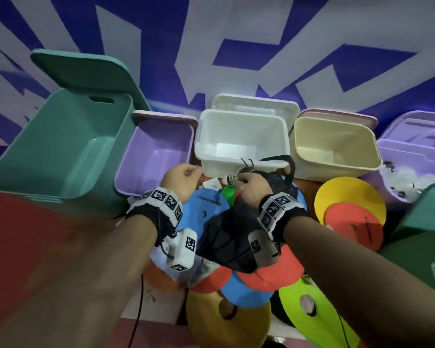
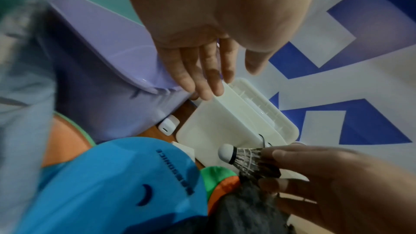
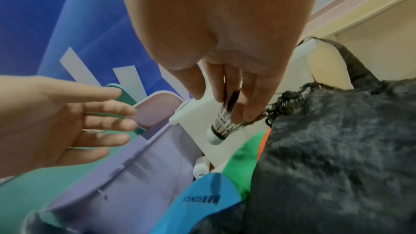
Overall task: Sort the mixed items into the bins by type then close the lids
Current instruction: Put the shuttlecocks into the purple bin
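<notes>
My right hand (image 1: 244,182) pinches a shuttlecock (image 1: 230,179) by its dark feathers, white cork pointing left, just in front of the white bin (image 1: 241,156). The right wrist view shows the shuttlecock (image 3: 221,124) between thumb and fingers of that hand (image 3: 219,106); in the left wrist view it (image 2: 243,157) hangs near the white bin's wall (image 2: 202,131). Below my right wrist lies a black drawstring bag (image 1: 236,234). My left hand (image 1: 183,179) hovers over the near corner of the purple bin (image 1: 158,151), its fingers (image 2: 202,74) straight and holding nothing.
Open bins line the wall: teal (image 1: 60,146), purple, white, cream (image 1: 334,146) and another purple (image 1: 417,156) with small white items inside. Flat discs, blue (image 1: 206,209), yellow (image 1: 349,197), red and lime, lie piled in front. A white adapter (image 2: 168,124) sits between the bins.
</notes>
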Tool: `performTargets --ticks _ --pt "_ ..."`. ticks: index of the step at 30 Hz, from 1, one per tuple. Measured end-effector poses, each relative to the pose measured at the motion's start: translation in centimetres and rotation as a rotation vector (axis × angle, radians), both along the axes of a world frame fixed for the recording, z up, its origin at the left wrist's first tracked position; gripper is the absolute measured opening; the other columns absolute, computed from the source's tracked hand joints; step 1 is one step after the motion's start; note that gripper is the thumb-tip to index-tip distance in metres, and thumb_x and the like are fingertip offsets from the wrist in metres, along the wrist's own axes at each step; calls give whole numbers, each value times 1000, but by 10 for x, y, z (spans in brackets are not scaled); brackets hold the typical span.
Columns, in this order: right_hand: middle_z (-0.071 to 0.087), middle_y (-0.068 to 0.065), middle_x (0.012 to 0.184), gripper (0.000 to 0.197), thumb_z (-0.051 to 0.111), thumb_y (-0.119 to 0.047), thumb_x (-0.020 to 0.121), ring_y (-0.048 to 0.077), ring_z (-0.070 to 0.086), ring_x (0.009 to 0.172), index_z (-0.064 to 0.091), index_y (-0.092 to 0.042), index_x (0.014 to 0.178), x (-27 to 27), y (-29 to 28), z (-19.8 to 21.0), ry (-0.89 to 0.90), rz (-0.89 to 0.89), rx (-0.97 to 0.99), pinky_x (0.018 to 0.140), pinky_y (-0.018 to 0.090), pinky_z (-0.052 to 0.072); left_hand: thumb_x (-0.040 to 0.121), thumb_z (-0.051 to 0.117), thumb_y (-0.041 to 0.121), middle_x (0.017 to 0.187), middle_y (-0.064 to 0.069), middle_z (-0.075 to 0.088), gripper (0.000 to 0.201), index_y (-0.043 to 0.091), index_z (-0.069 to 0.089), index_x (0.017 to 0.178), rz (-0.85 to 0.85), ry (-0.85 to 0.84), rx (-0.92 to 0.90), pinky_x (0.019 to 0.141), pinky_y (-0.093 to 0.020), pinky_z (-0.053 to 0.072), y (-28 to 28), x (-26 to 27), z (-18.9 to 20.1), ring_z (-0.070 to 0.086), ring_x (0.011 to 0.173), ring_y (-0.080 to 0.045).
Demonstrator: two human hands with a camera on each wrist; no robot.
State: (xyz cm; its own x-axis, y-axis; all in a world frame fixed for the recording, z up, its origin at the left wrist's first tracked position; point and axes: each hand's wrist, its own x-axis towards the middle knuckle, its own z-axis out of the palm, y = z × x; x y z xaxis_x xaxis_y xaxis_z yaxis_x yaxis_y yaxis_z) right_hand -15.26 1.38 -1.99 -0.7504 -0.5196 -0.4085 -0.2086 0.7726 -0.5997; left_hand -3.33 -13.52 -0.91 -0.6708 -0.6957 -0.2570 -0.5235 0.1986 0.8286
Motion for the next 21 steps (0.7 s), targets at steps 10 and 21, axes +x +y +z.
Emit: performTargets --ticks 10,21 --pt "71 8 96 19 54 -14 88 23 61 90 72 -10 95 -34 83 98 172 -189 -274 77 20 45 91 55 43 102 -2 69 23 21 63 91 -139 87 -31 91 -40 51 71 -95 49 65 98 -24" --pt "64 5 95 24 53 -7 89 20 56 86 68 -8 107 -115 216 133 231 -424 -383 71 19 38 93 46 48 100 -3 67 27 26 61 89 -337 160 -27 92 -40 49 209 -195 86 64 97 -25"
